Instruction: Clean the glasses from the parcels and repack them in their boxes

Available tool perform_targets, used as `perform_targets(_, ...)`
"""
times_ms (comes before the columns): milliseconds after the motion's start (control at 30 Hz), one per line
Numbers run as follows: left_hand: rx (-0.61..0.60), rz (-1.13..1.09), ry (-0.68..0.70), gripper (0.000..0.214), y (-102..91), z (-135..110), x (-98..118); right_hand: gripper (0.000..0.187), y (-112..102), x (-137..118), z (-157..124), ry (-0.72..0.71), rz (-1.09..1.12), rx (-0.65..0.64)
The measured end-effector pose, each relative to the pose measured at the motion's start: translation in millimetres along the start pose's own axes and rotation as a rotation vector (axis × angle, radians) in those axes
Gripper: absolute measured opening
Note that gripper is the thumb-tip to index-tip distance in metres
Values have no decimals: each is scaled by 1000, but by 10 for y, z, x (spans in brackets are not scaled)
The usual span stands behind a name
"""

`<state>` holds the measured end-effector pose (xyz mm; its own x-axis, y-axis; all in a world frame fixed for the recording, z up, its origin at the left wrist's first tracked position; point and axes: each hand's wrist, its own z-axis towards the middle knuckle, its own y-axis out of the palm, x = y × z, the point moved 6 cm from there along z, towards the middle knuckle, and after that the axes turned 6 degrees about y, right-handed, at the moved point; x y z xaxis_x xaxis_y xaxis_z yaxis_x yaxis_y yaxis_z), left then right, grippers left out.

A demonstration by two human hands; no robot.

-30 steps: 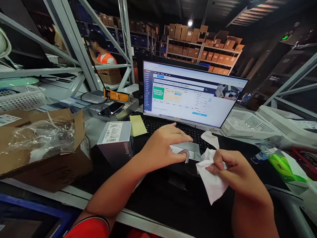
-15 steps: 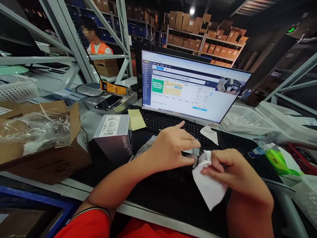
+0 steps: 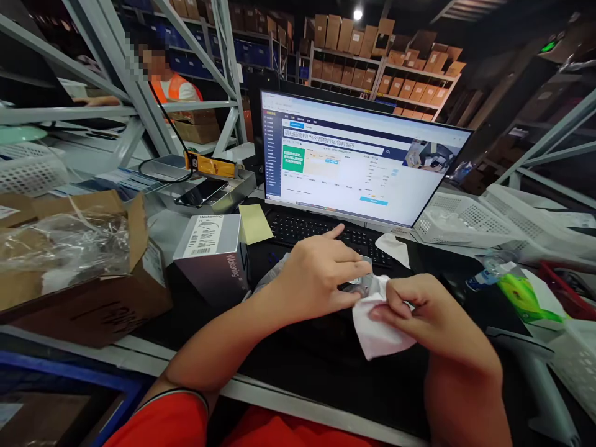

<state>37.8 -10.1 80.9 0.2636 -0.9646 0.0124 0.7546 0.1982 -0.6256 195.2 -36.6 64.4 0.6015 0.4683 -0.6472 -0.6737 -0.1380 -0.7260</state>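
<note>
My right hand (image 3: 410,304) pinches a white cloth (image 3: 379,335) between thumb and curled fingers; the cloth hangs below them. Its upper edge touches a small object with a printed label (image 3: 361,282), mostly covered by my hands. My left hand (image 3: 321,276) curves over that object, thumb and forefinger on either side of it; what exactly it grips is hidden. Crumpled clear plastic (image 3: 270,273) shows behind my left wrist. A silver-grey box (image 3: 214,264) with a white label stands left of my left hand.
Behind my hands are a keyboard (image 3: 293,228) and a monitor (image 3: 344,180). An open carton (image 3: 88,304) with plastic wrap sits at left. A yellow note (image 3: 255,223), white baskets (image 3: 447,214) and a handheld scanner (image 3: 535,372) lie around. A person in an orange vest (image 3: 170,87) is beyond the frame.
My right hand has shifted slightly left and up, bringing the cloth against the labelled object. The cloth's lower corner has risen. My left hand keeps nearly the same pose.
</note>
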Motion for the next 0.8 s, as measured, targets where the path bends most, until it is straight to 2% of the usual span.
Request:
perform_targets(67,32,-48,-20,14,-54,-5,-32,55,-69,24,-23,-68,39,-142)
perform_targets(133,62,-82,-50,16,-88,-9,-61,57,-167,43,-55,-111,62,-206)
perform_targets(200,71,-96,-71,16,-95,-8,-76,56,-225,48,-77,-121,103,-198)
perform_targets(267,73,-91,-85,17,-106,-3,-84,50,-224,65,-76,-73,193,-131)
perform_targets(367,47,-52,-84,18,-146,10,-76,17,-223,196,-32,86,416,111)
perform_targets(400,31,-37,-74,18,-162,13,-64,20,-267,273,-22,136,465,243)
perform_targets(433,13,-27,-58,19,-177,16,-47,38,-346,359,-29,182,463,403)
perform_targets(467,-3,-23,-39,19,-188,18,-25,54,-458,444,-62,227,399,585)
perform_targets(500,-16,-23,-18,19,-197,18,1,61,-590,510,-123,273,273,771)
perform_targets(533,-27,-26,3,19,-202,18,29,58,-723,543,-202,317,100,945)
perform_targets(600,-50,-28,38,18,-193,16,87,37,-917,522,-358,386,-247,1204)
perform_targets(633,-59,-22,51,18,-184,15,113,27,-961,483,-412,399,-368,1277)
perform_targets(700,-72,4,63,18,-158,15,148,18,-934,365,-457,355,-458,1330)
perform_targets(733,-79,20,65,18,-144,16,157,17,-866,282,-447,290,-448,1314)
perform_targets(800,-83,51,62,16,-121,20,154,16,-644,85,-374,118,-372,1197)
